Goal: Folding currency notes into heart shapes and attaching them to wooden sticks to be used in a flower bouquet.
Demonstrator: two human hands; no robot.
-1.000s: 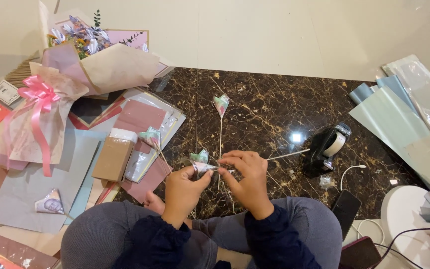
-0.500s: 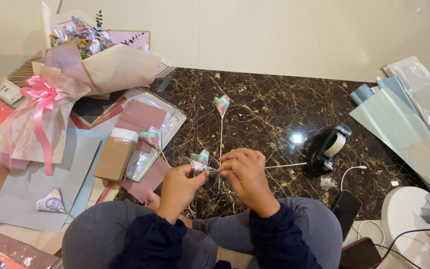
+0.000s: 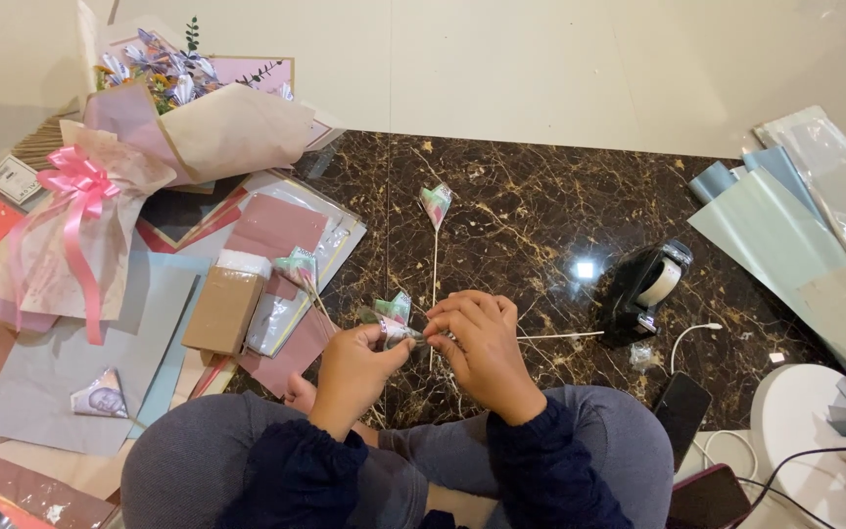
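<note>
Hands meet over the lap in the head view, near the bottom middle of the scene, above the dark marble floor (image 3: 540,216). The left hand (image 3: 356,367) pinches a small folded paper piece (image 3: 396,312), green and pink, between thumb and fingertips; the right hand (image 3: 482,348) curls its fingers onto the same piece from the right, at the spot where a thin wooden stick (image 3: 560,336) joins it and runs off to the right. Both hands are clenched on the piece, so it sits just in front of the knees.

To do this step well, I judge that the left hand should hold the fold steady while the right works at the join, keeping the stick from slipping out.

A finished folded heart on a stick (image 3: 436,206) lies farther out on the floor. A tape dispenser (image 3: 643,289) stands to the right, within reach. A wrapped bouquet (image 3: 149,127) with pink ribbon lies far left.
</note>
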